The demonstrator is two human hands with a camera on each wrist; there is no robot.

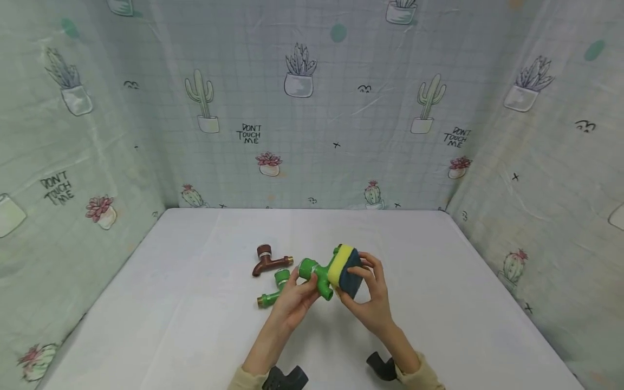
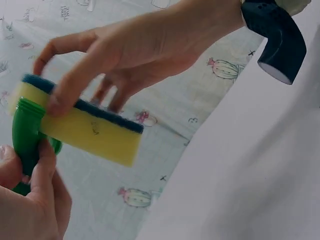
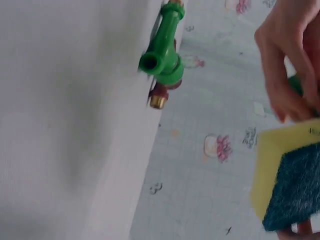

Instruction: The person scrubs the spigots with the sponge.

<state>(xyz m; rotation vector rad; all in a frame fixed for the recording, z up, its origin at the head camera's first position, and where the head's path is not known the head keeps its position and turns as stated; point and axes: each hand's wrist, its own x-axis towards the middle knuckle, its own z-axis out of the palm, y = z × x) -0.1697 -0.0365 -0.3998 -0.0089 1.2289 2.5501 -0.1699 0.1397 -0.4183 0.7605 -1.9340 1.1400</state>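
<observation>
My left hand [image 1: 293, 304] grips a green faucet [image 1: 324, 283] by its knob end, holding it up over the white table. With thumb and fingertips my right hand [image 1: 372, 303] holds a sponge [image 1: 344, 270], yellow on one side and dark blue-green on the other. The yellow face lies against the faucet's pipe. In the left wrist view, the faucet's curved spout [image 2: 27, 127] overlaps one end of the sponge [image 2: 90, 130]. The right wrist view shows the dark scouring side [image 3: 295, 187] of the sponge, while the left hand [image 3: 290, 60] hides most of the held faucet.
On the table [image 1: 195, 325], left of the hands, lie a second green faucet [image 1: 271, 297] and a brown faucet [image 1: 271, 262] with a brass end. A patterned cloth [image 1: 312, 124] rises behind the table and along both sides. Dark wrist-worn devices [image 1: 287, 377] sit at both sleeves.
</observation>
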